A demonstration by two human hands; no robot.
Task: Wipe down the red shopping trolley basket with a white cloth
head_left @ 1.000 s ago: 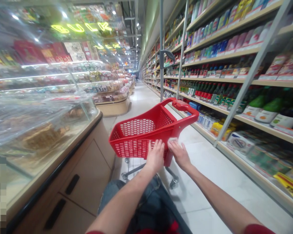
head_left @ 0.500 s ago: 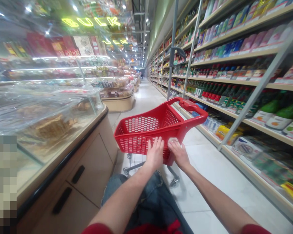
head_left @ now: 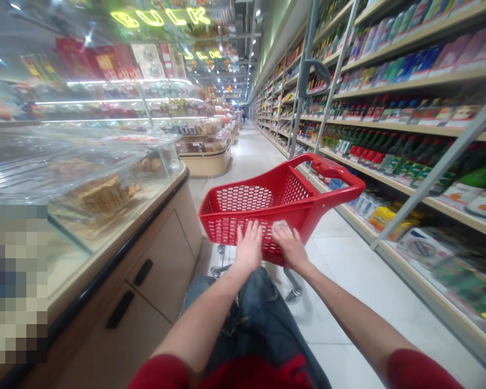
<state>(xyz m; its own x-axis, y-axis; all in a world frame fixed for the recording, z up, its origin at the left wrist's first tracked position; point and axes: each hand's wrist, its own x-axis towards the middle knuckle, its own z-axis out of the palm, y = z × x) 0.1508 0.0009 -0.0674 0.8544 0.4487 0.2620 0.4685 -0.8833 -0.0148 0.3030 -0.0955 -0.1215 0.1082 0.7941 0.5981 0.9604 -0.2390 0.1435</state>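
In front of me stands a red plastic shopping cart with perforated sides, turned crosswise so its handle points right. My left hand lies with fingers stretched against the near side of the basket. Beside it, my right hand presses a crumpled white tissue to the same side wall, near the basket's handle end. The tissue is partly covered by the fingers.
On the left runs a glass-fronted counter with wooden cupboard doors. Shelves of bottles and cans line the right. A grey metal post rises behind the cart. Tiled floor stretches down the aisle.
My right hand with the tissue has shifted left and up along the basket side, closer to my left hand. The view has turned slightly, so the scene sits further right and higher.
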